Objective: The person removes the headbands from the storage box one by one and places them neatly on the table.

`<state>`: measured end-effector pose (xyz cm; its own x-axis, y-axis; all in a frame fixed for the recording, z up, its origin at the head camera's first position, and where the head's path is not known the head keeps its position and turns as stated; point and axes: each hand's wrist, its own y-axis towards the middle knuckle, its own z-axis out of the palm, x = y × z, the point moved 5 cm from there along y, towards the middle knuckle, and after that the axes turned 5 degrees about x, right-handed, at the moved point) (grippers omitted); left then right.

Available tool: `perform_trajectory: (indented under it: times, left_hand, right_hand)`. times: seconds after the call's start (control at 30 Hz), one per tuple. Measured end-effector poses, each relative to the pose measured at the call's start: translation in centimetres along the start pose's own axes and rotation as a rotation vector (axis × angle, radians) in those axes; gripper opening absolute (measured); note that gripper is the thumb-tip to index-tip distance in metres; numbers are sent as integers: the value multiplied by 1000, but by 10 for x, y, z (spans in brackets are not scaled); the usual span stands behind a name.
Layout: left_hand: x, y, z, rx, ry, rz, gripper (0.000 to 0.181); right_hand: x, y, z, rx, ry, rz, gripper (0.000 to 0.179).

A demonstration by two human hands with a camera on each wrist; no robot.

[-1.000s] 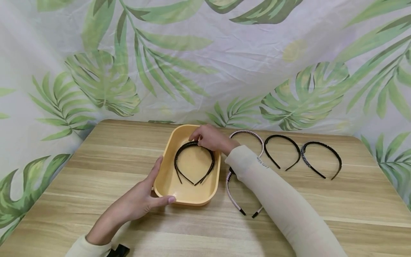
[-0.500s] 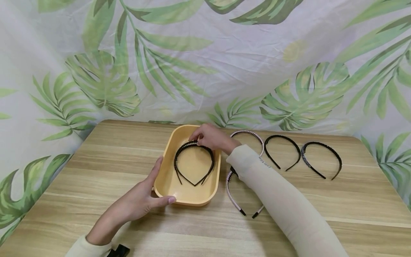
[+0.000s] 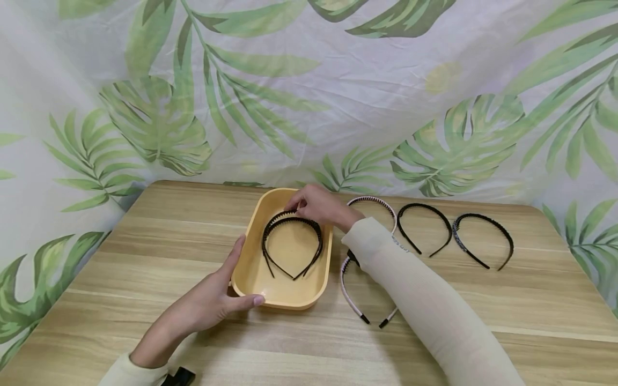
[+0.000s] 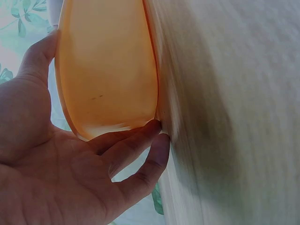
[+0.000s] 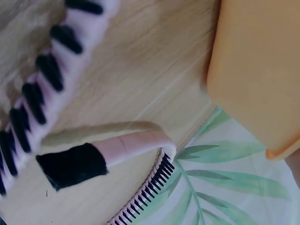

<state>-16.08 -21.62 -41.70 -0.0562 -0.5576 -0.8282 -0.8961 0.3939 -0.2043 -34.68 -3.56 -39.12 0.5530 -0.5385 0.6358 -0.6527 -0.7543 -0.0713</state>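
A yellow plastic bin [image 3: 289,292] stands on the table with overlapping black headbands inside. My left hand [image 3: 210,297] holds its left side, thumb over the near rim. In the left wrist view that hand [image 4: 61,173] has its fingers against the outside of the orange-looking bin [image 4: 108,70]. My right hand [image 3: 318,206] reaches over the bin's far right and pinches the toothed arch of a black headband [image 3: 281,214]. Another black headband [image 3: 292,219] lies just in front of that arch. The right wrist view shows the bin's outer wall [image 5: 258,70]; the right fingertips are hidden there.
Right of the bin lie a pink headband [image 3: 379,198] and a second pink headband [image 3: 351,303], partly under the right sleeve. Further right lie a black headband [image 3: 436,212] and a dark, glittery-sided headband [image 3: 507,233]. A leaf-print cloth [image 3: 367,107] hangs behind the table [image 3: 145,268].
My right hand has shifted the pinched headband slightly toward the far end, so its arch stands apart from the other black headband's arch. My left hand and the bin have stayed put.
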Motion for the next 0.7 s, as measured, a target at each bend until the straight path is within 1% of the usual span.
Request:
perform_trajectory:
  times: [0.1,0.27,0.33,0.5,0.7]
  left_hand:
    - [0,0,0,1,2,-2,125]
    - [2,0,0,4,-9,-12,126]
    - [2,0,0,5,-18,-24,125]
    - [1,0,-1,7,-23,-28,124]
    - [1,0,-2,6,-21,-37,124]
  right_hand:
    - [0,-1,-2,-10,21,6,28]
    - [1,-4,-6,-10,91,31,28]
    - [1,-5,-8,-17,99,29,28]
    - [3,-7,-14,-46,105,20,29]
    - [4,-14,-24,-77,135,41,29]
